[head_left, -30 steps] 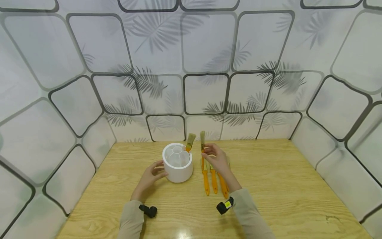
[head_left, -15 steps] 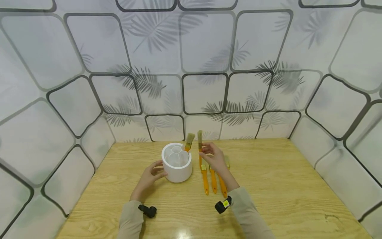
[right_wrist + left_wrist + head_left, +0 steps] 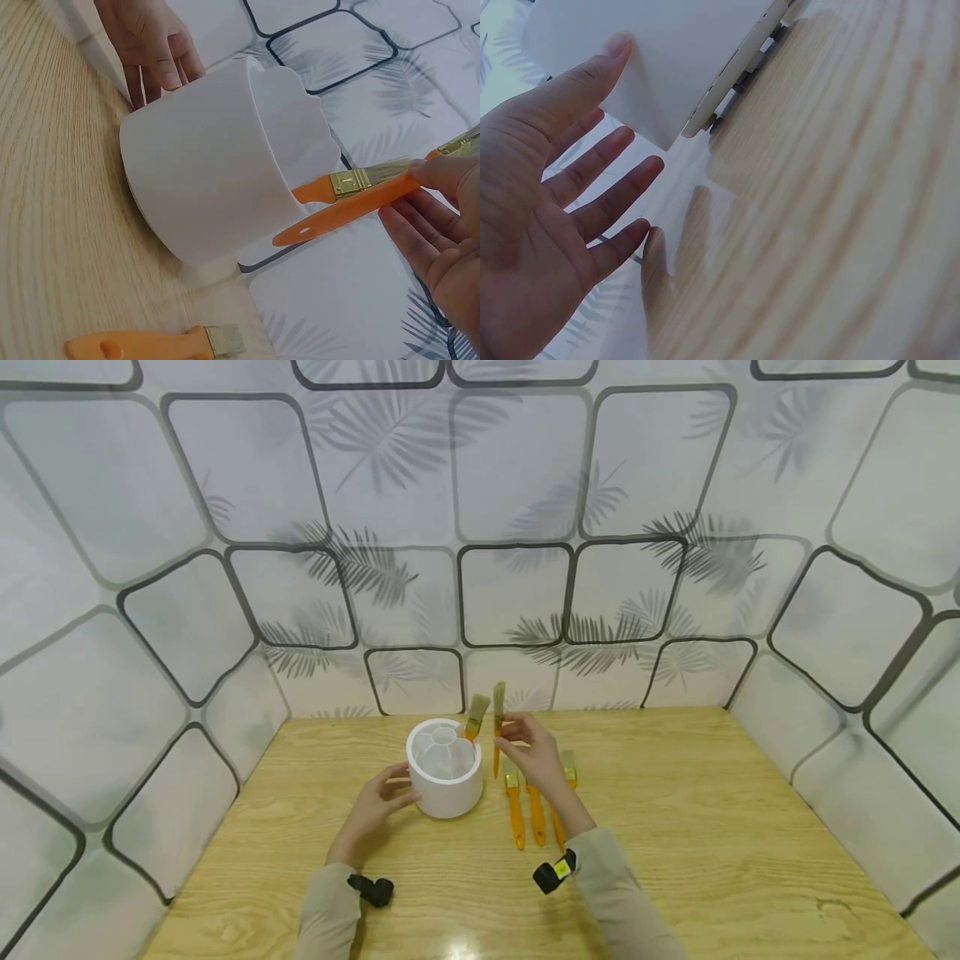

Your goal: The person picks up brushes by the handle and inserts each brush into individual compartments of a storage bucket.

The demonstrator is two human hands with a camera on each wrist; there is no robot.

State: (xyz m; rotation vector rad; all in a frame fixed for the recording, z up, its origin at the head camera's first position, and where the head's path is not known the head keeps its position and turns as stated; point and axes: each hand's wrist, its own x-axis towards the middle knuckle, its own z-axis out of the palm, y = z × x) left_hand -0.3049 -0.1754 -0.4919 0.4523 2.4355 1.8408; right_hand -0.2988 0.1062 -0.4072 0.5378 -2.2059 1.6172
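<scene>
A round white divided organizer (image 3: 448,795) stands on the table, clear compartments showing inside its rim. One paintbrush (image 3: 477,717) leans in its right side, bristles up. My left hand (image 3: 381,800) is at the organizer's left side; the left wrist view shows its thumb (image 3: 592,82) against the white wall and the other fingers spread, fairly straight. My right hand (image 3: 536,753) pinches a second paintbrush (image 3: 498,714) upright, just right of the organizer. In the right wrist view its orange handle (image 3: 341,216) points toward the organizer's rim, outside it.
Several orange-handled paintbrushes (image 3: 516,814) lie on the wooden table (image 3: 712,827) below my right hand, partly covered by the forearm. White patterned sheeting (image 3: 517,593) rises behind the table and at both sides.
My right hand has moved left with the pinched paintbrush, off the brushes on the table and closer to the organizer. The left hand and the organizer stay in place.
</scene>
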